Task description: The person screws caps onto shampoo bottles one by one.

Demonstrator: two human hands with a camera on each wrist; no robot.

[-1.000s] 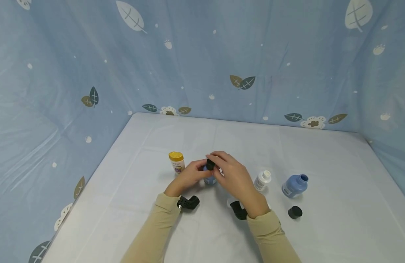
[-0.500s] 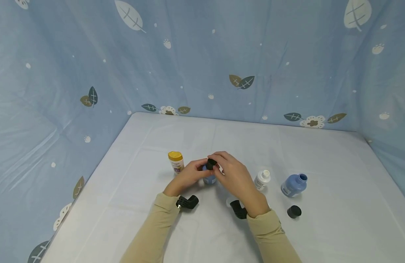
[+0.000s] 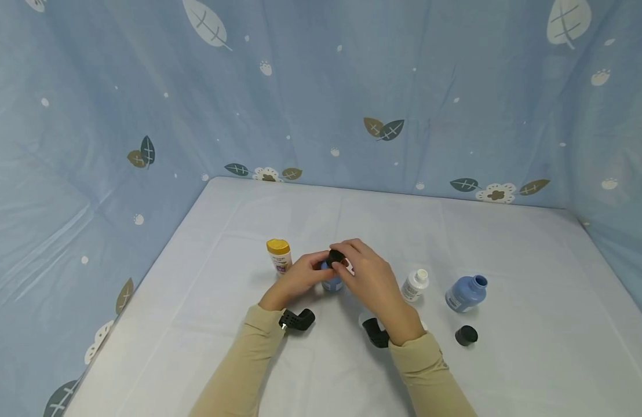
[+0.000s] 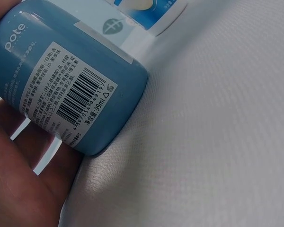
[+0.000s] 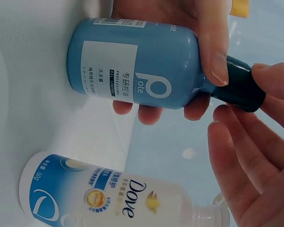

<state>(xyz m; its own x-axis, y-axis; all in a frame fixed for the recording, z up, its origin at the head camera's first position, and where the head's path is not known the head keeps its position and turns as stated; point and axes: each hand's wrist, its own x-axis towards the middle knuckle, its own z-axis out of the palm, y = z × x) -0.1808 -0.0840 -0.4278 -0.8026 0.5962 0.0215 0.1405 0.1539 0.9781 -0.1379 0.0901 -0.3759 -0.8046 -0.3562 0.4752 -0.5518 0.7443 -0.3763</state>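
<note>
In the head view my left hand (image 3: pixel 300 274) grips a small blue bottle (image 3: pixel 332 284) near the middle of the table. Its label shows as shampoo with a "pote" logo on the blue bottle (image 5: pixel 146 71) in the right wrist view. My right hand (image 3: pixel 369 278) pinches the black cap (image 5: pixel 241 85) at the bottle's neck between thumb and fingers. That cap sits slightly tilted against the neck. The left thumb (image 5: pixel 215 52) lies along the bottle's shoulder beside the cap. Barcode and base of the blue bottle (image 4: pixel 75 85) fill the left wrist view, close over the white cloth.
A white bottle with a yellow cap (image 3: pixel 279 256) stands left of my left hand. Right of my right hand are an uncapped white Dove bottle (image 3: pixel 416 285) and an uncapped blue bottle (image 3: pixel 466 293). A loose black cap (image 3: pixel 466 335) lies in front of that bottle.
My right fingers have shifted slightly around the black cap, which has moved and tilted a little to the right. The left hand keeps its hold on the bottle.
</note>
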